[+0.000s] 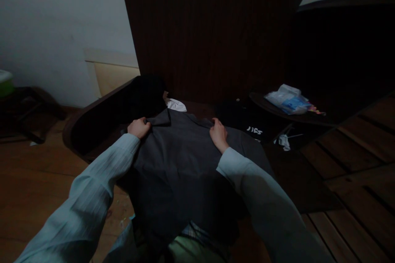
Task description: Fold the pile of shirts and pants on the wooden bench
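A dark grey garment [185, 160], perhaps a shirt, is spread out before me and hangs down toward my lap. My left hand [139, 128] is closed on its upper left edge, beside a folded flap of the cloth. Farther right, my right hand [219, 134] pinches the upper edge of the same garment. The fingertips of both hands are partly hidden by the fabric. Just beyond the garment's top edge lies a white piece of cloth or paper [177, 105]. Black cloth with white lettering [254, 130] lies past my right hand.
Behind the garment rises a dark wooden panel [210, 33]. A curved wooden side [74, 127] stands at the left. On a shelf [327, 122] to the right rests a plastic packet [288, 99]. A dark stool [24, 111] stands at the far left, and slatted boards [358, 197] lie at the right.
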`<state>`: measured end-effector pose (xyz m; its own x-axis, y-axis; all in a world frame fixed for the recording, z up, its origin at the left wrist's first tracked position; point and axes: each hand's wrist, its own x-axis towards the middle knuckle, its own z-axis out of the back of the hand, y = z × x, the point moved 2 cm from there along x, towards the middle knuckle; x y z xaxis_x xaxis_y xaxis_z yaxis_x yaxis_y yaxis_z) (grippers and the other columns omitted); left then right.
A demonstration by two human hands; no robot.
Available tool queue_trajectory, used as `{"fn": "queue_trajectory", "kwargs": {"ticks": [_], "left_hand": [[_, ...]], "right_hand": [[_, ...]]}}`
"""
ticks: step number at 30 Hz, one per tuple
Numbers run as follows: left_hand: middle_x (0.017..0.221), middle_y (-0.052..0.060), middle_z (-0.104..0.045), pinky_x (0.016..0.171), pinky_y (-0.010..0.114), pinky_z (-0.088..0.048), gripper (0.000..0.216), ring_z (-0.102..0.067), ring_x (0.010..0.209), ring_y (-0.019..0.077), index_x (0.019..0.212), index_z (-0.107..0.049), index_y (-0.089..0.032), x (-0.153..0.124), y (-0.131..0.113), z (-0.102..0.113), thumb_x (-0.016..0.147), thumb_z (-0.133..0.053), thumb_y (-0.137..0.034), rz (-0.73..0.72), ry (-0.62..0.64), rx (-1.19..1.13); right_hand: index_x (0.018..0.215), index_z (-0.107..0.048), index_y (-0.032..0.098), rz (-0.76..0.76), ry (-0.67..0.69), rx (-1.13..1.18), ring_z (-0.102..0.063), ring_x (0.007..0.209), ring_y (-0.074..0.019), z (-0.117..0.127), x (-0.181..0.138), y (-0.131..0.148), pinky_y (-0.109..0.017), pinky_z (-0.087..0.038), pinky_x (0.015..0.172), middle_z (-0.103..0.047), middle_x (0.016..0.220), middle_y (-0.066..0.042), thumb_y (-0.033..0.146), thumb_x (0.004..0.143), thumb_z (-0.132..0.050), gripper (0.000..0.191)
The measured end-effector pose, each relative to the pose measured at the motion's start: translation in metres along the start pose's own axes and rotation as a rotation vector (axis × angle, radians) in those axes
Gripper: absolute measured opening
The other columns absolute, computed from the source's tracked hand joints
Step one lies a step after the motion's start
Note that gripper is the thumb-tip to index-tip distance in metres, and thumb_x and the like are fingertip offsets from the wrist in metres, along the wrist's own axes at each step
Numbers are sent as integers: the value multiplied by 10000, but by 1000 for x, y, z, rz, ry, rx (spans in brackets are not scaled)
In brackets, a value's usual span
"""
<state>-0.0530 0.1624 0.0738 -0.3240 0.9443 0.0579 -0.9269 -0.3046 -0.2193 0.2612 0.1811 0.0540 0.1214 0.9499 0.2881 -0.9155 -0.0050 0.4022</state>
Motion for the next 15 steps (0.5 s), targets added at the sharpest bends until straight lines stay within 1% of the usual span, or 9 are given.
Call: {"fn": "queue_trajectory", "kwargs": {"ticks": [3, 5, 8, 10, 13, 15], "left_hand": [[1019, 153, -636, 690, 341, -464, 390, -590, 948, 298, 982, -606, -167, 1, 3, 0, 755, -351, -356, 68, 7, -26], [1023, 166, -631, 695, 356, -463, 398, -587, 955, 310, 989, -605, -159, 2, 4, 0, 753, -356, -360, 89, 13, -43], [1026, 178, -627, 704, 379, -462, 401, -580, 964, 327, 993, -603, -154, 2, 5, 0, 753, -361, -365, 80, 2, -66], [1029, 179, -626, 707, 385, -463, 401, -579, 964, 331, 996, -601, -154, 1, 4, 1, 751, -367, -367, 71, 6, -73], [1046, 176, -621, 714, 383, -464, 405, -575, 975, 329, 1010, -595, -154, -1, 4, 2, 755, -363, -366, 63, 23, -73], [1054, 179, -617, 717, 380, -465, 413, -573, 983, 326, 1018, -592, -150, -2, 4, 2, 762, -351, -366, 61, 23, -75]], "right_hand": [[1161, -502, 194, -6, 135, -66, -621, 868, -236, 10, 7, -5, -328, -476, 703, -641, 1021, -102, 132, 778, -335, 422], [1132, -526, 208, 18, 202, -151, -620, 881, -237, 22, 11, -9, -322, -474, 696, -649, 1009, -97, 151, 794, -352, 384], [1111, -539, 221, 73, 245, -279, -607, 923, -252, 38, 14, -12, -324, -472, 703, -646, 1021, -95, 182, 788, -411, 350], [1134, -524, 199, 127, 261, -347, -602, 932, -263, 44, 14, -10, -332, -472, 706, -635, 1043, -114, 174, 771, -444, 372], [1116, -545, 160, 190, 314, -433, -602, 928, -278, 46, 15, -4, -340, -473, 697, -616, 1066, -151, 147, 752, -466, 372], [1055, -594, 154, 186, 361, -457, -602, 928, -282, 46, 15, -2, -336, -473, 693, -622, 1052, -155, 155, 749, -481, 326]]}}
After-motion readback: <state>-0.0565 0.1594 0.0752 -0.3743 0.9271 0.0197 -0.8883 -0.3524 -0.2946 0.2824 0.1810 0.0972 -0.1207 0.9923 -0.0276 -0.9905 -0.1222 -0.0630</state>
